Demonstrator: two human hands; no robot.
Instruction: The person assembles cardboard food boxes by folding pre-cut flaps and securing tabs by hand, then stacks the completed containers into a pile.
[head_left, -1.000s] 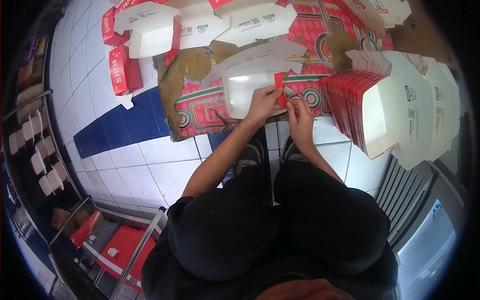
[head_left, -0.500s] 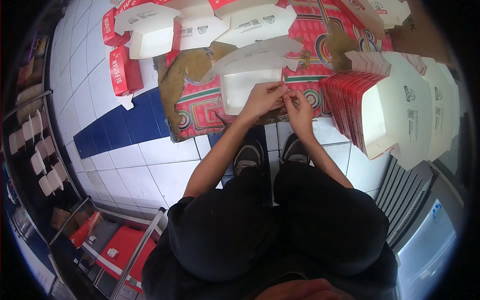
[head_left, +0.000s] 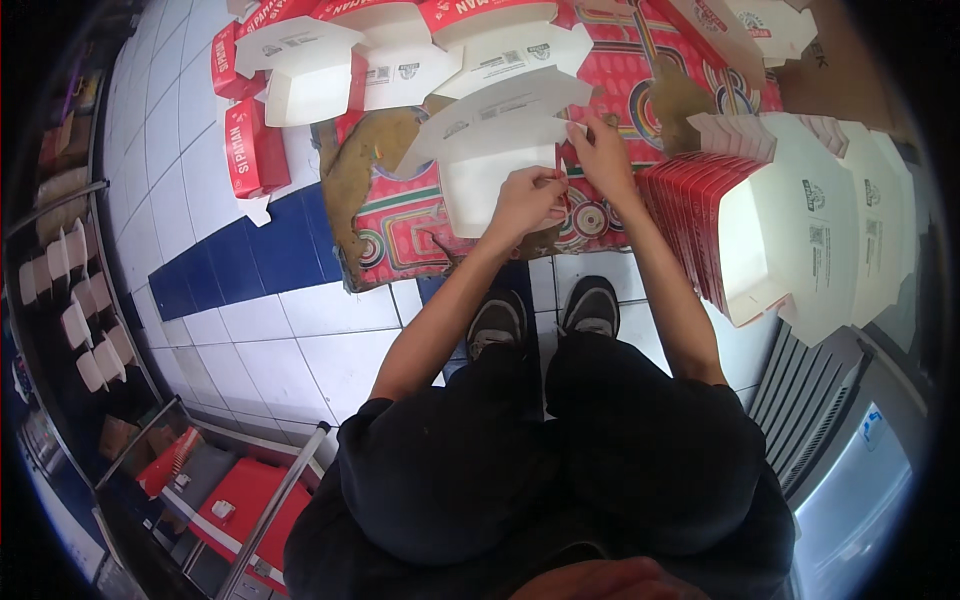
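Observation:
An unfolded paper takeaway box (head_left: 470,190), white inside, lies in front of me with its lid tilted up at the far side. At its right wall, my left hand (head_left: 530,207) has closed fingers around the red edge of the card. Farther up the same side, my right hand (head_left: 602,158) pinches the box near the lid's right-hand flap. My fingers partly hide the wall and corner between them. Under the box is a worn red patterned board (head_left: 410,235).
A nested stack of red-and-white boxes (head_left: 745,230) stands to the right. Several open boxes (head_left: 315,90) lie at the far side, and a red box (head_left: 253,150) sits on the tiles at left. A grey slatted panel (head_left: 810,400) is at lower right.
My hands, together at the box's right side before, have parted. The right one has moved away from me toward the lid flap; the left one has slid slightly nearer along the wall.

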